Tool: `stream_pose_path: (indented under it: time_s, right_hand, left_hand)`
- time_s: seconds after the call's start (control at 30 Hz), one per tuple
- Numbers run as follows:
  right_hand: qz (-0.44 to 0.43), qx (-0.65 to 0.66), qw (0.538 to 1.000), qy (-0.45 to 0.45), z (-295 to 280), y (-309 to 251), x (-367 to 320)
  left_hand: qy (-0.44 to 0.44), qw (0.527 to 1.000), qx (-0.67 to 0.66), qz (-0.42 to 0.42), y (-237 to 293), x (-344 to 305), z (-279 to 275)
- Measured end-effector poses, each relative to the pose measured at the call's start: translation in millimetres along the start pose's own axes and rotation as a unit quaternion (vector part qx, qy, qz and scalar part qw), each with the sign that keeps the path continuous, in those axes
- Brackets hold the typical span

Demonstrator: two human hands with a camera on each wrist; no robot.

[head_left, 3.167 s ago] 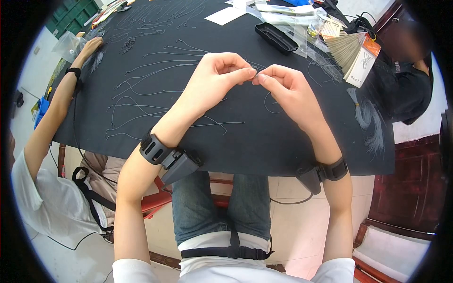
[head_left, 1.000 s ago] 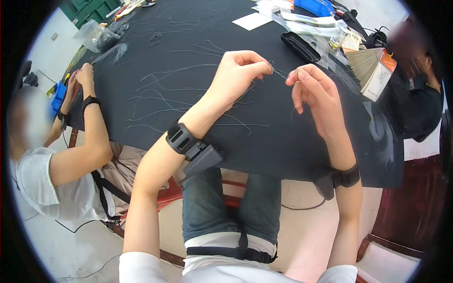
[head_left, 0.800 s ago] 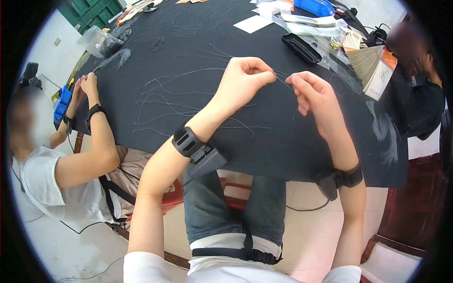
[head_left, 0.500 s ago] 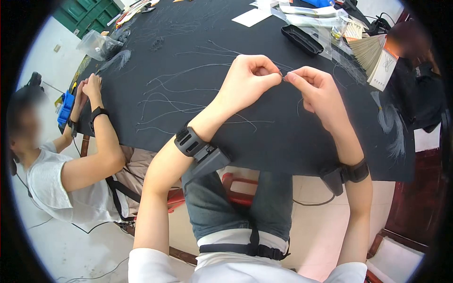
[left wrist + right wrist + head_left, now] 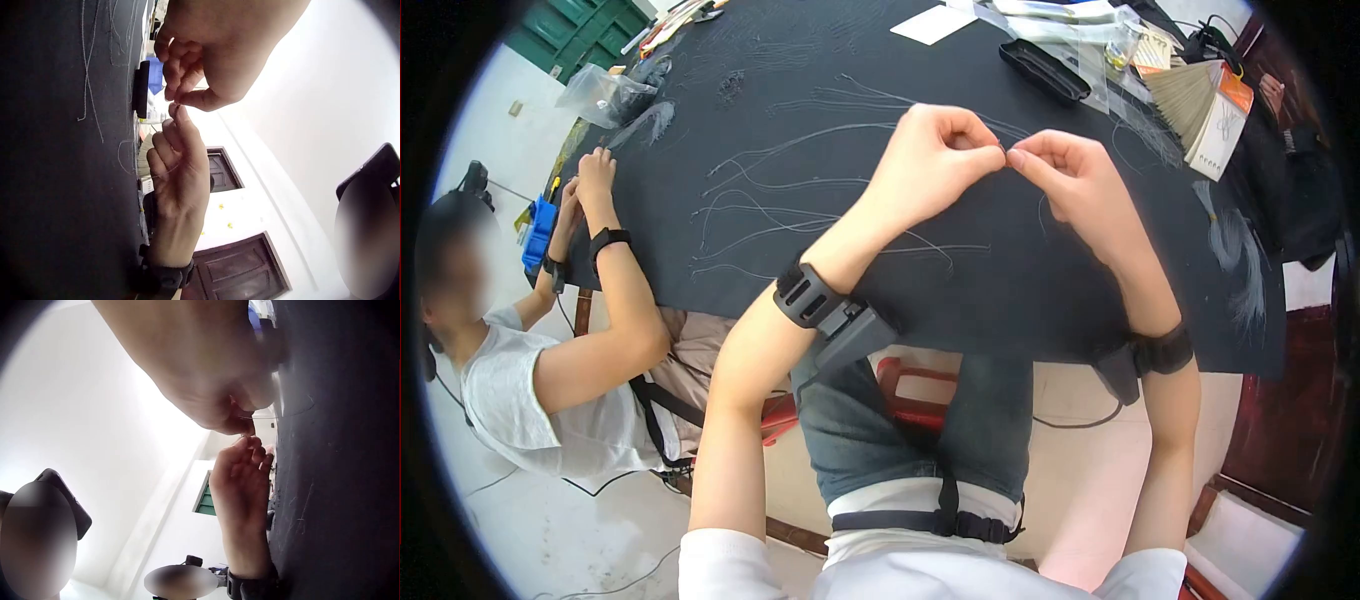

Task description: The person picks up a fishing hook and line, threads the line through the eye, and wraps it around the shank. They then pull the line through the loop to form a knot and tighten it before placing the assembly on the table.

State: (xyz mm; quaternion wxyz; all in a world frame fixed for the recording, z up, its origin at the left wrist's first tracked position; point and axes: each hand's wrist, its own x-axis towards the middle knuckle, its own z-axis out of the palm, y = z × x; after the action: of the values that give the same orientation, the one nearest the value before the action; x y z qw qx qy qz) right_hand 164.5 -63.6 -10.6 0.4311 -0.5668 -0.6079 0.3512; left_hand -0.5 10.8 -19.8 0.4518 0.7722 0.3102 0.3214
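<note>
In the head view my left hand (image 5: 935, 165) pinches thin grey string between thumb and forefinger above the black table. My right hand (image 5: 1085, 190) pinches at the same spot, its fingertips touching or nearly touching the left ones. A loose string end (image 5: 294, 414) curves away from the right hand in the right wrist view. Grey strings (image 5: 800, 183) lie spread on the table left of and beneath the left forearm. The join between the fingertips is too small to make out.
A black open case (image 5: 1045, 72), a fanned sample book (image 5: 1200, 110) and a bundle of grey threads (image 5: 1230, 240) lie to the right. At the left, another person (image 5: 590, 360) sits near a clear plastic container (image 5: 600, 97). A white card (image 5: 933, 24) lies at the back.
The hands, apart about a second ago with string stretched between them, have come together at the fingertips. The view has shifted slightly. The other person's nearer hand has lifted slightly.
</note>
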Motion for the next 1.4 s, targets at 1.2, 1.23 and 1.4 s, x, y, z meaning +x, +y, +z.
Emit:
stream_pose_path:
  time_s: [1.2,1.23,1.4]
  right_hand:
    - [0.015,0.008,1.0,-0.01,-6.2,9.6,2.3]
    - [0.021,0.004,1.0,-0.01,-6.5,9.5,2.6]
    - [0.013,0.005,1.0,-0.007,-5.2,9.6,1.9]
  left_hand:
    - [0.012,0.973,0.176,0.148,0.0,2.0,-4.5]
    - [0.011,0.973,0.174,0.15,-0.5,2.4,-4.7]
    - [0.013,0.979,0.138,0.147,0.0,2.5,-2.1]
